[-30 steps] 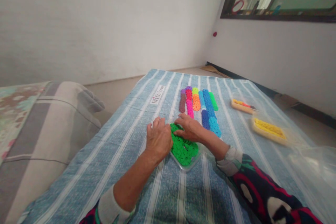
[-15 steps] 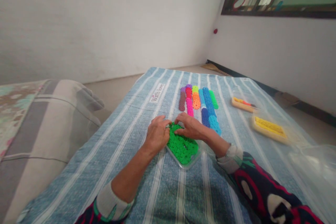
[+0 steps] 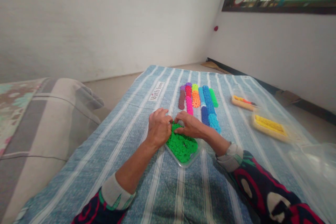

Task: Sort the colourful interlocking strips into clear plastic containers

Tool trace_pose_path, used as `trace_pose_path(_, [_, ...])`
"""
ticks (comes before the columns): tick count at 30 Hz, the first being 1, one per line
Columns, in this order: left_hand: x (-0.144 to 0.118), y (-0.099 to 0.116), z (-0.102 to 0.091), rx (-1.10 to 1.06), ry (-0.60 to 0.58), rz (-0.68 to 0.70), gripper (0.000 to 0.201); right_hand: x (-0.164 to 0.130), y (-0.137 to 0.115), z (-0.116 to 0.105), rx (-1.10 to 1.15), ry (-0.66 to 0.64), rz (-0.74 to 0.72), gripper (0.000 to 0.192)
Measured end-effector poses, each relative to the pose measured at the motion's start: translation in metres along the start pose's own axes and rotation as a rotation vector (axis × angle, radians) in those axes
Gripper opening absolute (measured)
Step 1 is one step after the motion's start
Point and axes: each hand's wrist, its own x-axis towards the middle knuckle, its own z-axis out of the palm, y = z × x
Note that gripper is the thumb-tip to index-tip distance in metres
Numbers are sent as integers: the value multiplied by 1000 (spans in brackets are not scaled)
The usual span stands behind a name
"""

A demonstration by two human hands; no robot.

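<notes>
Both grips pinch green discs (image 3: 182, 145) at the far end of the clear tray (image 3: 189, 161) on the striped blanket (image 3: 126, 136): left hand (image 3: 159, 128), right hand (image 3: 191, 126). Tugging hard could scatter loose discs.

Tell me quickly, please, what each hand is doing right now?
Left hand: fingers curled, resting on the far end of the green pieces in the clear tray; whether it grips any cannot be told.
Right hand: same spot, fingertips pressing the pieces; grip unclear.

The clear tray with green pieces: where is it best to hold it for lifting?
Probably grip the clear tray by its long side rims, one hand on each side: it lies flat, and green pieces fill it. The left hand and right hand rest at its far end.
</notes>
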Motion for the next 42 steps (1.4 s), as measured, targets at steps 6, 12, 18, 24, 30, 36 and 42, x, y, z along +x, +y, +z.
trace_pose_path(6, [-3,7,-8,83,29,134,22,0,-1,-2,16,-10,-2,25])
trace_pose_path(12, [-3,7,-7,102,37,162,21,0,-3,-4,23,-18,1,25])
trace_pose_path(18, [-5,7,-9,130,3,100,23,0,-1,-3,15,-21,-4,26])
trace_pose_path(24, [-12,14,-13,255,-67,11,26,0,-2,-4,27,-18,-17,25])
trace_pose_path(30, [-10,4,-3,112,-43,-69,30,-1,0,-4,38,-11,-27,25])
trace_pose_path(36, [-9,-4,5,58,0,-61,27,-4,1,-4,65,1,-35,25])
trace_pose_path(42, [-11,1,0,81,16,31,30,-5,2,-2,84,4,-43,25])
